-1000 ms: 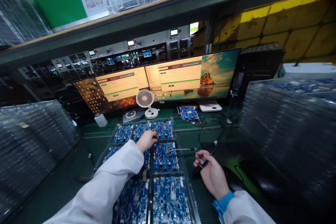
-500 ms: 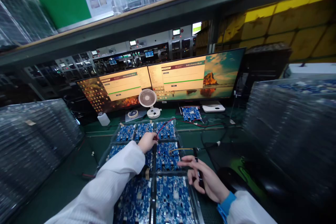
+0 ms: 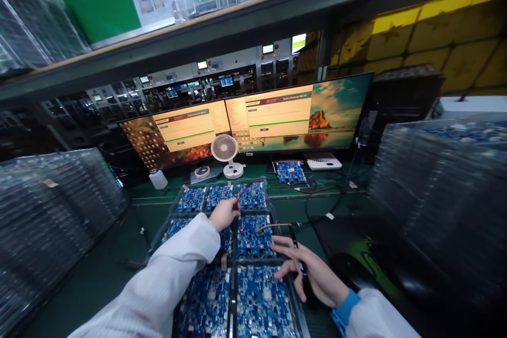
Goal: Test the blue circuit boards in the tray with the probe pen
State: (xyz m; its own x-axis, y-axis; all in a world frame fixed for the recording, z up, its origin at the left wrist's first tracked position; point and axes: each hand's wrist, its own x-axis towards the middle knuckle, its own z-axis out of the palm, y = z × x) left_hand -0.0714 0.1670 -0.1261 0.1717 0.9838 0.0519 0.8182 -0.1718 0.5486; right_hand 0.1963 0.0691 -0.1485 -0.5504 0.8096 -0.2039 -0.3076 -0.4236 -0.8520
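A clear tray (image 3: 157, 234) in front of me holds several blue circuit boards (image 3: 253, 233) in a grid. My left hand (image 3: 224, 214), in a white sleeve, rests on the middle row and pinches the end of a red wire (image 3: 250, 184) against a board. To the right, my right hand (image 3: 307, 270) hovers over the tray's right edge with its fingers spread. A thin black probe (image 3: 294, 243) with an orange wire (image 3: 273, 225) lies under those fingers; no grip on it shows.
Two monitors (image 3: 261, 121) stand at the back, with a small white fan (image 3: 225, 150), a white bottle (image 3: 158, 179) and a tape roll (image 3: 202, 171) before them. A single board (image 3: 291, 171) lies under the right monitor. Tall stacks of clear trays stand left (image 3: 47, 211) and right (image 3: 435, 185).
My right hand has moved left from the mat to the tray's right edge and spread its fingers, loosening its hold on the black probe. The left hand has stayed on the board.
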